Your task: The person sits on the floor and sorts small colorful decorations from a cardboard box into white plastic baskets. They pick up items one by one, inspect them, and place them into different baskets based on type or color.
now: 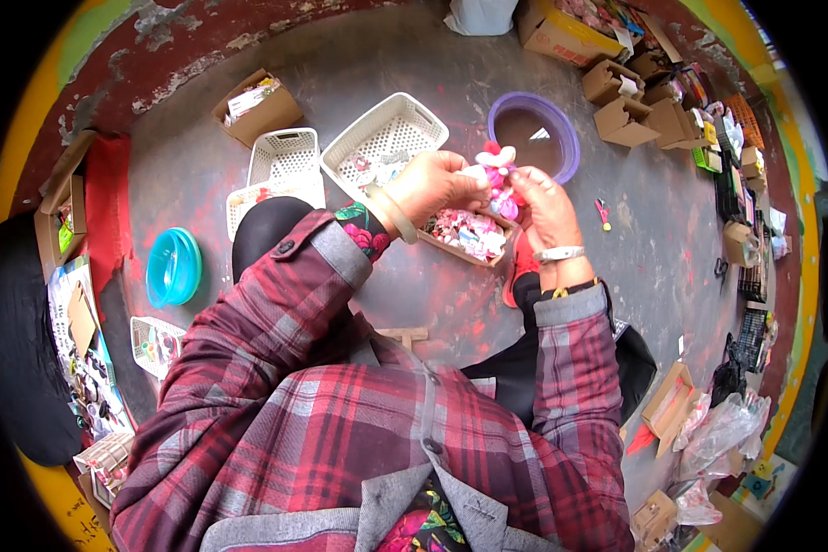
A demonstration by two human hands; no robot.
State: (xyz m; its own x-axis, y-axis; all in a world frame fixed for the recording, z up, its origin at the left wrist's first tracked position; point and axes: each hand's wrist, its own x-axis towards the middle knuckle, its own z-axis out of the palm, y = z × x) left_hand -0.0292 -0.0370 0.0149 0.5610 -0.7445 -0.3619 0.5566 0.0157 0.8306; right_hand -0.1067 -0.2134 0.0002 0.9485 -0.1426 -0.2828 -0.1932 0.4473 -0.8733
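In front of my chest, both hands come together at a small pink-and-white fabric-like ornament (pixel 499 177) with a red tip; its exact kind is hard to make out. My left hand (pixel 440 189) is closed, thumb and fingers pinching a whitish part on its left side. From the right, my right hand (pixel 545 204) grips the pink part between thumb and fingertips. Just below them, a shallow cardboard box (pixel 460 252) holds many small pink, red and white pieces.
White perforated baskets (pixel 430 107) stand beyond my left hand, one with small pieces. A purple basin (pixel 570 138) of dark liquid sits beyond my right hand. Pink-handled scissors (pixel 603 213) lie right; teal bowls (pixel 193 269) left. Cardboard boxes (pixel 627 124) line the right wall.
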